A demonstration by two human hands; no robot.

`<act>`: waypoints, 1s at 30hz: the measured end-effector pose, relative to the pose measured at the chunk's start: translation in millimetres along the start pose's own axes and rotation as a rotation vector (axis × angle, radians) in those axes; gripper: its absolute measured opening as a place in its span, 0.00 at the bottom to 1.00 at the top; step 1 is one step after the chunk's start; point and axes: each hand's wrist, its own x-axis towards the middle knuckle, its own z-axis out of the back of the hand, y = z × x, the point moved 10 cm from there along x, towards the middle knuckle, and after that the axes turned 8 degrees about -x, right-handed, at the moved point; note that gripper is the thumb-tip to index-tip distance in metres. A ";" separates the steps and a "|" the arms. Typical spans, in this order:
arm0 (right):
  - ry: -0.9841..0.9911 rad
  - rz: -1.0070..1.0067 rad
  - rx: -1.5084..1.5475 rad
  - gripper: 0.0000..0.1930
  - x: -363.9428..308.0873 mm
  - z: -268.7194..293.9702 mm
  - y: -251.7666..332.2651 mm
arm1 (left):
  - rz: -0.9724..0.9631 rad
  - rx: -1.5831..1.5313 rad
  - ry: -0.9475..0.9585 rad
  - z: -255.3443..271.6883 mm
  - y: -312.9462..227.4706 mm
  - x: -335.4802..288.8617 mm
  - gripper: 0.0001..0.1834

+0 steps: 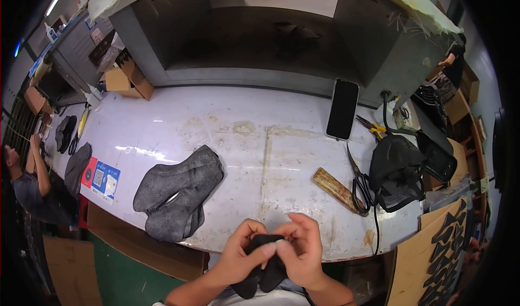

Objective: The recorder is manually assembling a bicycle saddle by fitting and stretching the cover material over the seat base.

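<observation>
Black piece: held at six o'clock, in front of the near edge of the worktop; its upper end is gripped, and two dark lobes are left hanging below.
Left hand: the piece is pinched between thumb and curled fingers, on its ten o'clock side.
Right hand: the top of the same piece is pinched by thumb and bent fingers, on its two o'clock side; the two thumbs are brought close together.
Grey bundle: laid in soft folds on the worktop at eight o'clock, well apart from both hands.
Phone: laid flat at two o'clock, its dark screen turned up.
Cutting side: at four o'clock, scissors are laid just beside a worn brown block; yellow-handled pliers are placed at three o'clock, near a black mesh bag.
Grey cabinet: set at twelve o'clock, its front left open.
Nine o'clock end: a blue and red card is seen flat; beyond it, a co-worker is seen with arms raised.
Cardboard box: stood at ten o'clock.
</observation>
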 end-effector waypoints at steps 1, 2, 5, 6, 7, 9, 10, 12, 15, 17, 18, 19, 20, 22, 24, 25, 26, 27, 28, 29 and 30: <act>-0.030 -0.064 0.101 0.18 1.3 4.8 -12.6 | 0.052 -0.051 -0.030 4.9 1.7 1.0 0.09; -0.059 -0.129 0.201 0.15 1.2 10.1 -22.7 | 0.050 -0.051 -0.031 5.6 0.9 2.1 0.09; 0.113 -0.159 -0.029 0.08 -2.0 11.4 -29.0 | 0.243 -0.077 -0.030 6.8 15.7 1.5 0.10; 0.185 -0.085 -0.180 0.11 -5.4 8.2 -24.9 | 0.250 -0.078 -0.030 5.9 16.6 2.1 0.10; 0.117 -0.022 -0.298 0.15 4.0 8.4 0.7 | 0.231 -0.047 -0.012 6.9 14.7 3.8 0.10; 0.120 0.031 -0.323 0.15 8.4 8.5 9.9 | 0.216 -0.013 0.009 6.9 14.6 6.1 0.10; 0.121 0.089 -0.352 0.14 7.7 8.9 16.9 | 0.181 0.019 0.012 6.2 12.0 7.8 0.09; 0.132 -0.031 -0.183 0.15 0.6 13.3 -6.1 | 0.149 0.050 0.021 2.8 9.5 11.0 0.09; 0.136 -0.328 0.167 0.15 -2.1 16.4 -33.7 | 0.138 0.108 0.023 -2.7 7.1 19.0 0.09; 0.111 -0.537 0.518 0.17 -10.1 8.4 -59.7 | 0.157 0.088 0.042 -8.7 7.5 26.0 0.09; 0.100 -0.535 0.517 0.17 -13.0 8.9 -64.2 | 0.163 0.088 0.052 -12.2 5.2 29.1 0.09; 0.080 -0.470 0.456 0.17 -12.1 13.7 -62.6 | 0.245 0.052 0.068 -16.5 7.7 29.5 0.09; 0.060 -0.404 0.394 0.17 -9.6 20.0 -60.2 | 0.327 0.017 0.084 -20.1 12.7 30.0 0.10; 0.012 -0.110 0.061 0.18 -0.3 35.7 -35.5 | 0.358 0.014 0.094 -22.6 14.9 32.6 0.10; 0.025 -0.063 -0.052 0.16 1.7 39.9 -26.7 | 0.383 0.017 0.106 -25.7 12.0 36.6 0.10; 0.033 -0.036 -0.107 0.15 4.0 41.3 -22.8 | 0.379 0.014 0.120 -29.1 5.4 38.2 0.09; 0.027 -0.023 -0.103 0.15 1.2 44.2 -23.2 | 0.373 0.011 0.132 -32.6 -3.0 38.9 0.09; -0.033 -0.034 -0.083 0.13 -5.1 53.1 -29.6 | 0.349 0.050 0.128 -34.2 -18.4 42.8 0.09; -0.091 -0.051 -0.062 0.12 -13.2 63.7 -37.0 | 0.311 0.113 0.092 -32.8 -36.0 48.3 0.08; -0.135 -0.037 -0.140 0.10 -20.3 76.1 -38.0 | 0.229 0.137 0.093 -34.3 -60.3 56.1 0.09; -0.177 -0.053 -0.221 0.15 -28.4 87.4 -42.7 | 0.148 0.159 0.093 -38.8 -83.1 64.5 0.09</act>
